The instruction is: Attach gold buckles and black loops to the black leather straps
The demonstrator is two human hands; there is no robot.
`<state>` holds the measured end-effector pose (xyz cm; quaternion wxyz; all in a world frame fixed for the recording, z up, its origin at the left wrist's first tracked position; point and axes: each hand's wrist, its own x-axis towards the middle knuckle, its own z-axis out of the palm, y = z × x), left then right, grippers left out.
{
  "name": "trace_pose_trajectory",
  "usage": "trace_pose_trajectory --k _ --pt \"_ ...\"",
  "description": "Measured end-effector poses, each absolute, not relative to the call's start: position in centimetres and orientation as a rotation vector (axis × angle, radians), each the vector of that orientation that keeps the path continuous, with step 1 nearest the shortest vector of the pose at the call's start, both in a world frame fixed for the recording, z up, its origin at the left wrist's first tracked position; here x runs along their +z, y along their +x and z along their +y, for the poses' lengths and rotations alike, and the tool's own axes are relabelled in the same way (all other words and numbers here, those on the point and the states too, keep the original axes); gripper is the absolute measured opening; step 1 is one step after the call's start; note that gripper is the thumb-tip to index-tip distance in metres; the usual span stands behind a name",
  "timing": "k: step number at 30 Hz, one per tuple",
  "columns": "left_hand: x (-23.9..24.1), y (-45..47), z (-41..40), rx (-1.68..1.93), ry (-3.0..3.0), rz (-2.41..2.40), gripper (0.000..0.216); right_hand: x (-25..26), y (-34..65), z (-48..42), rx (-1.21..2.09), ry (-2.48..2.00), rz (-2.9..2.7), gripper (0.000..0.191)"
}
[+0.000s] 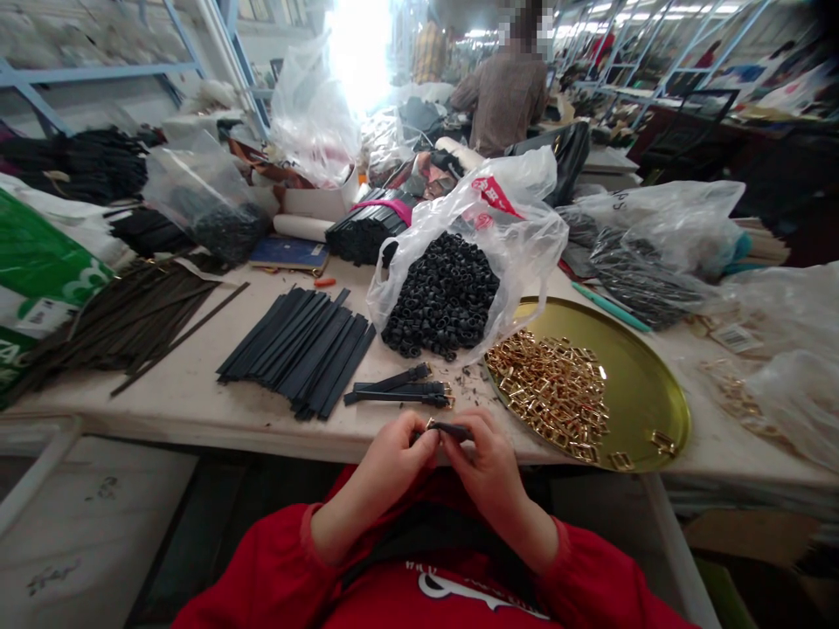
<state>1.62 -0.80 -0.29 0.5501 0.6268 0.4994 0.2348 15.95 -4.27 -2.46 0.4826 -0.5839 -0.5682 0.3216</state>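
Observation:
At the table's front edge my left hand (405, 450) and my right hand (483, 459) meet, both closed on one dark strap (454, 430). A bit of gold metal, likely a buckle, shows at the left fingertips; the rest is hidden by fingers. Just beyond lie a few black straps with gold buckles (399, 395). To their left is a stack of plain black strips (294, 349). An open plastic bag holds many small black loops (442, 297). On the right, gold buckles (557, 393) are heaped on a round gold tray (646, 384).
A teal pen-like tool (609, 306) lies behind the tray. Dark brown strips (131, 323) and a green bag (45, 271) sit at left, near a blue notebook (288, 254). Plastic bags (662, 227) crowd the right. Another person (504, 96) is further back, turned away.

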Motion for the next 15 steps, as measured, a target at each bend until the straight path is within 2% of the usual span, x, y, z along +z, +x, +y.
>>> trace_pose_trajectory --k 6,9,11,13,15 --pt "0.2 1.0 -0.5 0.428 1.393 1.096 0.033 -2.1 16.3 -4.1 1.173 -1.382 -1.261 0.018" --pt "-0.2 1.0 0.2 0.509 1.4 1.155 0.027 -1.4 16.9 -3.0 1.266 -1.275 -1.375 0.025" --pt "-0.5 1.0 0.5 0.551 1.402 1.117 0.026 -1.2 17.9 -1.4 1.33 -1.231 -1.503 0.036" --pt "-0.8 1.0 0.8 0.577 1.418 1.06 0.03 -1.4 19.2 1.0 1.167 -1.317 -1.628 0.04" --pt "-1.0 1.1 1.0 0.601 1.434 1.06 0.028 -2.0 20.3 3.7 0.745 -1.54 -1.761 0.025"
